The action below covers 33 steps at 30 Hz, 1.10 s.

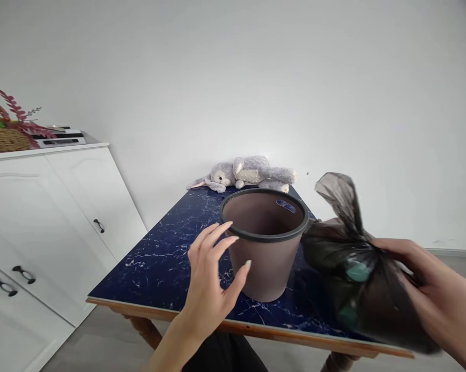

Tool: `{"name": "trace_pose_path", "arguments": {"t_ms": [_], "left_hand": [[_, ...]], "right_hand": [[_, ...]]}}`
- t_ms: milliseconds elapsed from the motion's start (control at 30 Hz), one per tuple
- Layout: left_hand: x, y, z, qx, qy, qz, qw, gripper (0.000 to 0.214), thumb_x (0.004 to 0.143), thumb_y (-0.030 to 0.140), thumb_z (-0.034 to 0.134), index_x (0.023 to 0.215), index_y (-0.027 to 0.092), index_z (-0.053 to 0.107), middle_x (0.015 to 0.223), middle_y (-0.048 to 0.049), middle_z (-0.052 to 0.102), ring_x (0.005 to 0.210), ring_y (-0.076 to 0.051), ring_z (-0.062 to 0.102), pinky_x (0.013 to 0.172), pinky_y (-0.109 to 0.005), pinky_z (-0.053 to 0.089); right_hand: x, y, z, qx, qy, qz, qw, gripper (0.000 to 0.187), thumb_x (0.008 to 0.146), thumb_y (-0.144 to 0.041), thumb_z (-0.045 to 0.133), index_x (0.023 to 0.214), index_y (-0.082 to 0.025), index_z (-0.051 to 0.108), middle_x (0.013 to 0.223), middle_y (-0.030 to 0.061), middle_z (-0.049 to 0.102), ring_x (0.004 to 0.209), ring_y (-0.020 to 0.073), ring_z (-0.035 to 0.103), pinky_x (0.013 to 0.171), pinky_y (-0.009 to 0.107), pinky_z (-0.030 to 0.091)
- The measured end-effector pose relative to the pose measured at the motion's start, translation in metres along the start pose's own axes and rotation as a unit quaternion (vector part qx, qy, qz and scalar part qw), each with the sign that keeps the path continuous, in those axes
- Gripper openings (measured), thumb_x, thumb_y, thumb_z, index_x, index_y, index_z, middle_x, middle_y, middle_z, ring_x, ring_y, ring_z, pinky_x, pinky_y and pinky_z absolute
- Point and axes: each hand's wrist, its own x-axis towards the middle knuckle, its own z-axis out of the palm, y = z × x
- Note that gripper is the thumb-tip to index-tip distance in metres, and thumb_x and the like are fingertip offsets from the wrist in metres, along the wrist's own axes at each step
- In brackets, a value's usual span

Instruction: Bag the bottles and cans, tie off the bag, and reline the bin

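Observation:
A brown plastic bin (264,247) with a dark rim stands near the front of a dark blue marbled table (155,258). My left hand (212,281) is open, fingers spread, just left of the bin's wall, not gripping it. My right hand (434,289) is closed around a tied, filled black garbage bag (357,268), held at the bin's right side above the table's front right corner. The bag's knotted top sticks upward.
A grey plush toy (244,174) lies at the table's far end against the white wall. A white cabinet (43,222) with dark handles stands to the left, with a wicker basket of red plants (6,132) on top.

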Motion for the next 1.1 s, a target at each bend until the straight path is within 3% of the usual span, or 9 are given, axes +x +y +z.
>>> {"name": "trace_pose_path", "arguments": {"t_ms": [200,333,467,567,700,833,967,1033,1100], "left_hand": [[0.040,-0.003,0.011,0.037,-0.064,0.068,0.995,0.053,0.093,0.042,0.080,0.136,0.022,0.053,0.125,-0.0104,0.070,0.131,-0.031,0.056,0.120,-0.055,0.031],[0.047,-0.005,0.008,0.034,-0.067,0.064,0.995,0.038,0.089,0.045,0.083,0.114,0.024,0.064,0.105,-0.0042,0.071,0.108,-0.027,0.064,0.115,-0.053,0.031],[0.048,-0.012,0.007,0.070,-0.040,0.043,0.996,0.034,0.086,0.043,0.086,0.109,0.025,0.069,0.101,-0.0039,0.071,0.105,-0.028,0.062,0.106,-0.051,0.033],[0.049,-0.032,0.010,0.101,-0.032,0.028,0.994,0.034,0.087,0.042,0.086,0.112,0.026,0.070,0.104,-0.0058,0.070,0.108,-0.030,0.060,0.103,-0.050,0.035],[0.054,-0.076,0.019,0.119,-0.019,0.018,0.993,0.036,0.090,0.041,0.083,0.118,0.025,0.069,0.110,-0.0073,0.070,0.115,-0.031,0.058,0.109,-0.053,0.038],[0.065,-0.119,0.033,0.125,-0.016,0.021,0.992,0.039,0.092,0.042,0.081,0.123,0.024,0.065,0.118,-0.0080,0.068,0.124,-0.030,0.059,0.122,-0.059,0.032],[0.075,-0.143,0.047,0.128,-0.032,0.017,0.991,0.038,0.097,0.038,0.075,0.129,0.024,0.061,0.140,-0.0111,0.062,0.149,-0.034,0.043,0.129,-0.067,0.018],[0.078,-0.148,0.053,0.132,-0.049,0.005,0.990,0.042,0.100,0.037,0.070,0.138,0.025,0.058,0.159,-0.0135,0.049,0.162,-0.038,0.021,0.129,-0.070,0.017],[0.078,-0.150,0.056,0.131,-0.068,-0.017,0.989,0.051,0.104,0.035,0.064,0.152,0.028,0.050,0.174,-0.0127,0.028,0.165,-0.041,0.004,0.127,-0.071,0.024]], "right_hand": [[0.033,0.027,0.036,-0.009,-0.087,-0.023,0.996,0.030,0.096,-0.033,0.049,0.116,-0.028,0.070,0.122,0.0078,0.077,0.109,0.0284,0.074,0.077,0.035,0.059],[0.029,0.031,0.031,-0.012,-0.142,-0.027,0.989,0.034,0.097,-0.034,0.048,0.124,-0.028,0.068,0.128,0.0088,0.075,0.098,0.0263,0.076,0.062,0.030,0.055],[0.019,0.023,0.020,-0.047,-0.148,-0.039,0.987,0.036,0.100,-0.040,0.050,0.132,-0.030,0.064,0.131,0.0075,0.073,0.108,0.0290,0.074,0.077,0.035,0.058],[0.011,0.008,0.013,-0.085,-0.099,-0.041,0.991,0.039,0.101,-0.040,0.048,0.136,-0.032,0.062,0.133,0.0067,0.072,0.114,0.0306,0.073,0.083,0.038,0.058],[-0.005,-0.024,0.014,-0.093,-0.015,-0.038,0.995,0.037,0.102,-0.044,0.049,0.135,-0.035,0.062,0.135,0.0050,0.070,0.110,0.0290,0.073,0.066,0.034,0.057],[-0.026,-0.054,0.032,-0.007,-0.004,-0.138,0.990,0.029,0.103,-0.029,0.054,0.130,-0.032,0.065,0.134,0.0075,0.070,0.121,0.0275,0.069,0.095,0.037,0.058],[-0.047,-0.076,0.063,0.117,-0.117,-0.255,0.953,0.035,0.097,-0.007,0.056,0.122,-0.029,0.066,0.116,0.0084,0.075,0.110,0.0234,0.073,0.092,0.031,0.060],[-0.054,-0.082,0.082,0.164,-0.196,-0.256,0.933,0.035,0.097,-0.005,0.052,0.119,-0.028,0.066,0.111,0.0075,0.075,0.101,0.0212,0.074,0.085,0.029,0.060],[-0.058,-0.086,0.103,0.198,-0.256,-0.202,0.924,0.033,0.101,-0.007,0.046,0.116,-0.028,0.067,0.112,0.0071,0.074,0.098,0.0198,0.073,0.083,0.029,0.059]]}}
